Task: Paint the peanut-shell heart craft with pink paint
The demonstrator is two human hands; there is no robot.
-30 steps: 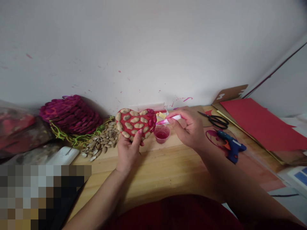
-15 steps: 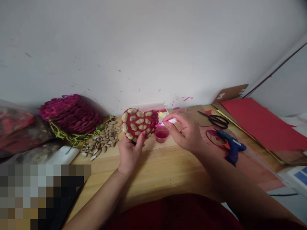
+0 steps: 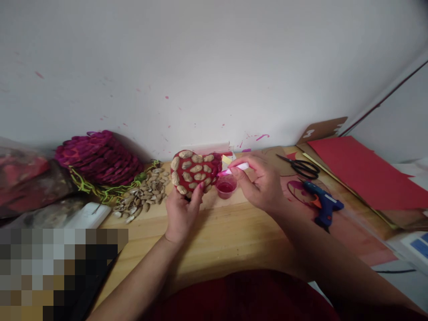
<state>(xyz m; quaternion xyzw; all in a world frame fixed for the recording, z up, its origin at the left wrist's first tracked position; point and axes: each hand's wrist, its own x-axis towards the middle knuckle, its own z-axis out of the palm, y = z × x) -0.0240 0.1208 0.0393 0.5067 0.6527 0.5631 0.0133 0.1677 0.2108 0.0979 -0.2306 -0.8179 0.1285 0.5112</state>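
"Pink-flecked wall (image 3: 214,67), wooden table (image 3: 207,236). What's left of the red-liquid cup (image 3: 226,194)?"

"Farthest, a purple stack (image 3: 98,158); nearer, peanut shells (image 3: 140,198); closest, the peanut-studded heart (image 3: 192,168), raised, the left hand (image 3: 182,214) curled round its lower edge."

"How would it handle?"

"Light and stiff, I'd guess, its shells brittle, the pink edge probably slippery; that undyed lower edge is the place to hold."

"And right of the cup?"

"The right hand (image 3: 262,183), pinched on a white stick (image 3: 241,166), pink tip at the heart's edge; touching, I can't tell. Farther right: scissors (image 3: 302,168), glue gun (image 3: 324,203), red sheets (image 3: 368,174)."
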